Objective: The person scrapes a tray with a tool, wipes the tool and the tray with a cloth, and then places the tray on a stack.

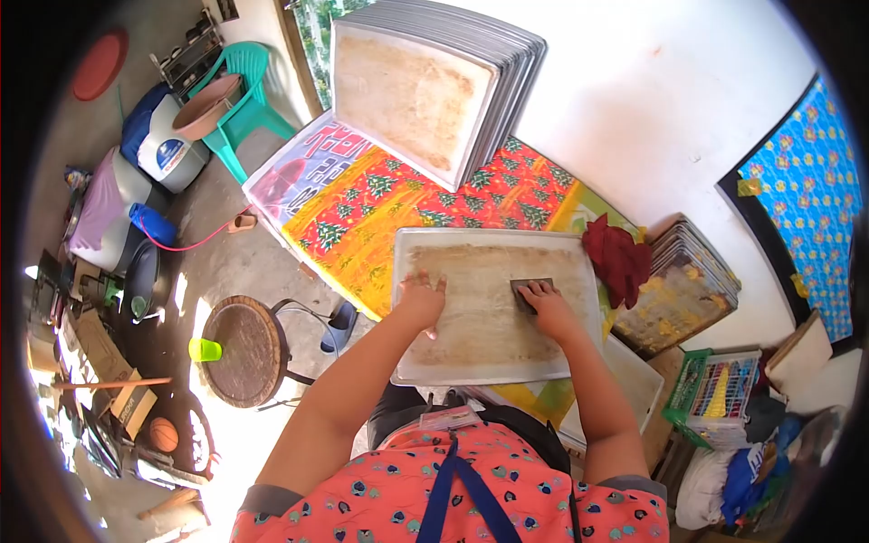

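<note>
A large metal baking tray point(489, 326) with brownish stains lies across the table's near edge, close to my body. My left hand point(422, 301) rests on its left part, fingers spread and holding nothing. Under my right hand point(546, 306), on the right half of the tray, is a dark, flat rectangular scouring pad point(525, 291); my fingers press it against the surface. A dark red cloth point(618, 261) is bunched at the tray's upper right corner. Behind, a tall stack of similar trays point(412, 100) stands on edge on the table.
Patterned plastic sheeting point(353, 217) covers the table. More stained trays point(679, 294) lean at the right, above a green crate point(692, 394). Left are a round stool point(244, 353) with a lime-green cup point(205, 349), and a green chair point(244, 109) holding a basin.
</note>
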A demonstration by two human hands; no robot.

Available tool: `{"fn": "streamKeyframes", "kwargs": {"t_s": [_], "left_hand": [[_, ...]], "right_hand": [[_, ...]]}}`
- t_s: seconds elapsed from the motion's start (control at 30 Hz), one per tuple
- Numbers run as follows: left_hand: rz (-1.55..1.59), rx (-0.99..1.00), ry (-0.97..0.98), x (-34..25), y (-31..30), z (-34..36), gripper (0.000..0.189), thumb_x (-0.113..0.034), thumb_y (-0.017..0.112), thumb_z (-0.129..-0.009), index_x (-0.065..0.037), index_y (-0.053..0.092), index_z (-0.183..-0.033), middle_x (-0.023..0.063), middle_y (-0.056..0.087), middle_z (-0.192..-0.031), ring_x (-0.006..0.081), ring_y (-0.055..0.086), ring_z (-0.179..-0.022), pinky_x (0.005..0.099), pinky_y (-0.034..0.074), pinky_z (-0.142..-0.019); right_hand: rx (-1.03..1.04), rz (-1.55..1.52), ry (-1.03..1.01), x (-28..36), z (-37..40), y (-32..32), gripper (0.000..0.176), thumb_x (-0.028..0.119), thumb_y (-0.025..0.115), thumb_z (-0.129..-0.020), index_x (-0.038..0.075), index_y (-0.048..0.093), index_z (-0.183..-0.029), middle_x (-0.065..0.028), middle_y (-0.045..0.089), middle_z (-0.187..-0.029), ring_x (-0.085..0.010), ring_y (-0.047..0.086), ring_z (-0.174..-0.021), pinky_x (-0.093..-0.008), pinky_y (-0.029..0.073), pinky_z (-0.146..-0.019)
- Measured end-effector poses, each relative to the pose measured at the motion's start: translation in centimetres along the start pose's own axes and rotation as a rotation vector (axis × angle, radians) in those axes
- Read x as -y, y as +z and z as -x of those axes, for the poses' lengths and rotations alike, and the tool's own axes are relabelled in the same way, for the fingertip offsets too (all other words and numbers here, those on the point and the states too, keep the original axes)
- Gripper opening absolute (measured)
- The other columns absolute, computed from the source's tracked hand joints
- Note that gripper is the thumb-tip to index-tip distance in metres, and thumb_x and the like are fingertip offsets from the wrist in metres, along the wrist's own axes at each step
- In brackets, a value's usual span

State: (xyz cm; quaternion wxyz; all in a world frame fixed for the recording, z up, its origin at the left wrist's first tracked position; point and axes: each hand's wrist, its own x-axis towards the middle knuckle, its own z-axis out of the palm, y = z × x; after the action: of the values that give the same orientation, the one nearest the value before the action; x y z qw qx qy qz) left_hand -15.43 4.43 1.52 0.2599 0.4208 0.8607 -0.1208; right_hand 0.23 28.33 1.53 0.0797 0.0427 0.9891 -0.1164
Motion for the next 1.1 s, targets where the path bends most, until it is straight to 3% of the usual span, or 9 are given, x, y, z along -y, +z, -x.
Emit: {"fn": "streamKeyframes", "kwargs": {"t_s": [0.23,0.33,0.6,1.1], "left_hand": [[-0.025,0.033,-0.012,-0.2,-0.2,-0.2,0.134,-0.042,0.089,-0.046,-0.007,0.008,-0.147,0.0371,0.015,-0.144,0.0567,0.027,-0.128,0.0576,0.030,-0.103],[-0.014,0.040,-0.015,-0.2,-0.5,0.0,0.134,-0.042,0.089,-0.046,-0.006,0.008,-0.147,0.0376,0.015,-0.144,0.0569,0.028,-0.127,0.0574,0.031,-0.102],[0.012,0.016,-0.003,-0.1,-0.4,0.2,0.134,-0.040,0.089,-0.046,-0.007,0.009,-0.147,0.0373,0.016,-0.144,0.0569,0.028,-0.127,0.0572,0.031,-0.102],[0.028,0.025,-0.022,0.0,0.0,-0.2,0.132,-0.040,0.089,-0.046,-0.010,0.010,-0.148,0.0318,0.014,-0.147,0.0554,0.026,-0.129,0.0559,0.031,-0.103]], "right_hand": [[0.007,0.017,0.027,0.1,0.0,-0.1,0.063,-0.002,0.053,-0.071,0.010,0.046,-0.132,-0.0170,0.044,-0.137,-0.0375,0.039,-0.127,-0.0438,0.033,-0.104],[0.047,0.046,0.043,-0.1,-0.2,0.0,0.058,0.002,0.053,-0.077,0.014,0.044,-0.134,-0.0129,0.042,-0.140,-0.0349,0.039,-0.128,-0.0467,0.030,-0.106],[0.053,0.095,0.031,-0.4,-0.5,0.5,0.058,0.003,0.051,-0.079,0.014,0.043,-0.135,-0.0137,0.042,-0.140,-0.0357,0.040,-0.128,-0.0460,0.032,-0.105],[0.051,0.146,-0.003,1.6,1.2,0.4,0.053,0.005,0.049,-0.081,0.011,0.044,-0.134,-0.0146,0.044,-0.138,-0.0350,0.043,-0.125,-0.0471,0.036,-0.102]]}}
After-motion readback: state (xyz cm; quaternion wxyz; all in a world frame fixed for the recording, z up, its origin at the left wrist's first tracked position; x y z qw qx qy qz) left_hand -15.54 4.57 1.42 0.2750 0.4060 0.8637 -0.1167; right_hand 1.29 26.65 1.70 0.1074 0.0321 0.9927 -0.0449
